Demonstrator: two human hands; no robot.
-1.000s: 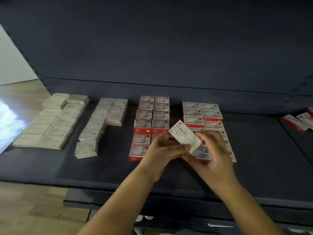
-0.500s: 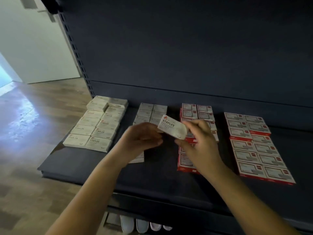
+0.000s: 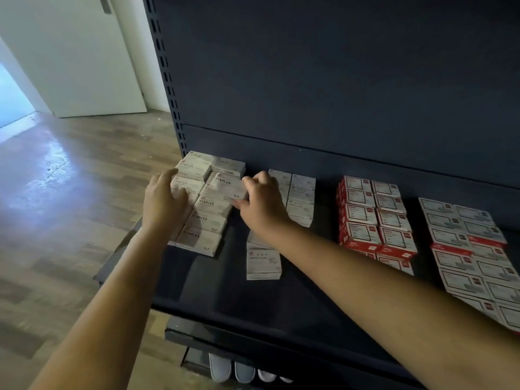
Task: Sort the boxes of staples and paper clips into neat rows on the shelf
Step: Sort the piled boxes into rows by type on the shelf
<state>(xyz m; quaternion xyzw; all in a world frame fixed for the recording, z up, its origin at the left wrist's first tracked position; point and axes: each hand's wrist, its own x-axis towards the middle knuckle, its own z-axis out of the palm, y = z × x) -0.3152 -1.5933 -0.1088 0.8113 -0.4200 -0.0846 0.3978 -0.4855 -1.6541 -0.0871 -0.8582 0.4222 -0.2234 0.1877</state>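
Note:
A white box marked STAPLES [image 3: 225, 187] lies slightly askew on top of the double row of white staples boxes [image 3: 201, 237] at the left end of the dark shelf [image 3: 225, 299]. My right hand [image 3: 261, 205] grips this box at its right edge, thumb below and fingers on top. My left hand [image 3: 164, 204] rests on the left column of the same group, fingers spread over the boxes and holding none. White paper clip boxes [image 3: 263, 261] form rows just right of my right hand. Red-and-white boxes [image 3: 365, 215] stand in two stacked groups further right [image 3: 464, 249].
The shelf's dark back panel [image 3: 337, 94] rises behind the boxes, with a slotted upright [image 3: 166, 80] at its left edge. Beyond the shelf's left end is wooden floor [image 3: 70, 192] and a white wall. Pale objects [image 3: 242, 370] show on the floor under a lower shelf.
Both hands moved left from above the middle of the shelf to the staples group. The staples box, held in the air before, now lies on top of that group.

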